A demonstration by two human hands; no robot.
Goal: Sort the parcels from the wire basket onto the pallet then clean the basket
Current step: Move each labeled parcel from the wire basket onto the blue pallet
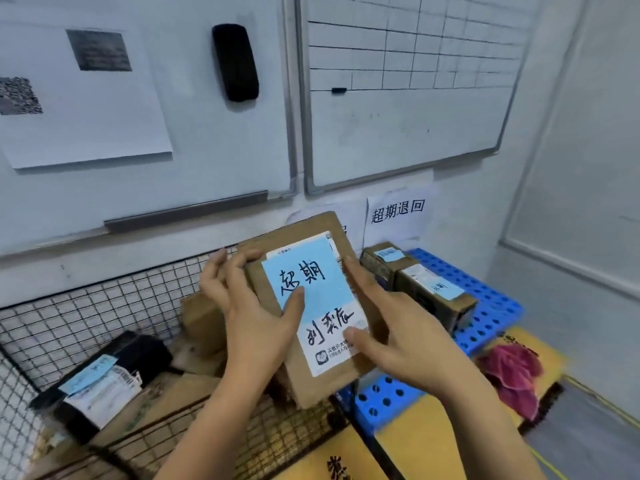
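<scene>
Both hands clamp one brown parcel (325,299) tilted up between them: the left hand (249,306) curls its fingers over the upper left edge with its thumb on the blue label, and the right hand (398,327) holds the right edge with its thumb low on the label. It is held above the right end of the wire basket (104,299), beside the blue pallet (491,299). A black parcel (104,372) lies in the basket, two small boxes (433,292) sit on the pallet, and a pink cloth (512,372) lies near the pallet.

The basket (104,299) is on your left, the pallet (491,299) on your right. The box (304,226) you hold is up between them. Two more boxes (427,289) sit on the pallet, behind it.
</scene>
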